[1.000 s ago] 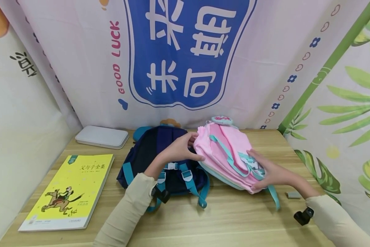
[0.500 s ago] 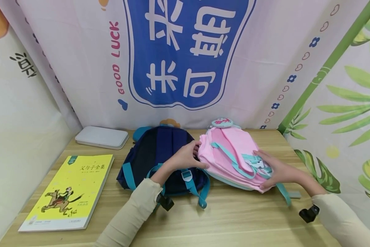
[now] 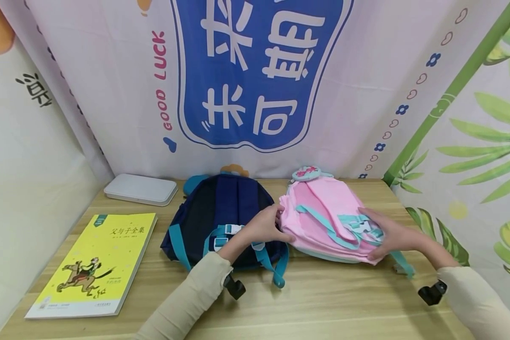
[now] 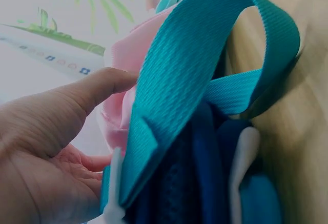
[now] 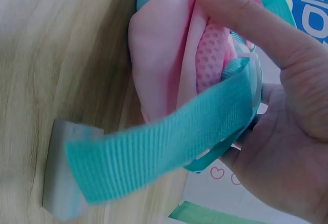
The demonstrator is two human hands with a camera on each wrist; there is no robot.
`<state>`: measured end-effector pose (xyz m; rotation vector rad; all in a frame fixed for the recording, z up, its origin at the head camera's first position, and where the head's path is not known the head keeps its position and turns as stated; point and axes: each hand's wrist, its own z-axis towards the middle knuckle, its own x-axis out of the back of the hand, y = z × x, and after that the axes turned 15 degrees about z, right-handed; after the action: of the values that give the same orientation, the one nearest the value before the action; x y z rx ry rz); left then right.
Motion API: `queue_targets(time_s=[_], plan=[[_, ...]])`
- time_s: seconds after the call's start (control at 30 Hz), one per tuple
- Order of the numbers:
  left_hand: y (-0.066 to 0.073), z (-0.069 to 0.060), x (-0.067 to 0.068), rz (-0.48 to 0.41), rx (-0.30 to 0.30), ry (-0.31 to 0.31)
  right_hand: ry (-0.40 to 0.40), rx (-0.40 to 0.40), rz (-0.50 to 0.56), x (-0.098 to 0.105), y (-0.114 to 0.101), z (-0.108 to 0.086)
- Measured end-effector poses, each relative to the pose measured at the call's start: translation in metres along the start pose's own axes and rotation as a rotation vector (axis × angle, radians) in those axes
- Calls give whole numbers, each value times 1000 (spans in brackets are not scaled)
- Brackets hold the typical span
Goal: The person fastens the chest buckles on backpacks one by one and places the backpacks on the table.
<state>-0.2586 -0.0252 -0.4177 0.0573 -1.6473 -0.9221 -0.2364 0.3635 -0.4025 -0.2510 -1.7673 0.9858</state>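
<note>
Both hands hold a pink backpack with teal straps at the right half of the table. My left hand grips its left end, the thumb in front and the fingers behind. On the opposite end my right hand grips it; in the right wrist view the thumb lies on the pink cloth, and a loose teal strap hangs across. A dark blue backpack with teal straps lies to the left, partly behind my left hand and forearm. Its teal strap loops close in front of the left wrist camera.
A yellow book lies at the left, with a pale flat case behind it. A small grey block lies beneath the loose strap. Printed cloth hangs along the table's back edge and both sides.
Both hands have shifted right with the pink backpack and set it a little lower. It has moved away from the dark blue backpack, and its strap now covers the grey block.
</note>
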Motion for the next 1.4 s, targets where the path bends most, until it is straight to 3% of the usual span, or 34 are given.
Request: queue_targets(time_s=[0.27, 0.57, 0.8, 1.07, 1.4], plan=[[4, 2, -9, 29, 4, -2, -6, -52, 17, 6, 7, -2], [10, 5, -15, 73, -64, 20, -5, -78, 28, 10, 9, -2], [18, 3, -17, 71, -4, -22, 4, -60, 50, 14, 11, -4], [20, 9, -18, 109, 22, -39, -16, -113, 95, 20, 20, -5], [22, 9, -22, 124, 41, -46, -27, -118, 141, 20, 26, -3]])
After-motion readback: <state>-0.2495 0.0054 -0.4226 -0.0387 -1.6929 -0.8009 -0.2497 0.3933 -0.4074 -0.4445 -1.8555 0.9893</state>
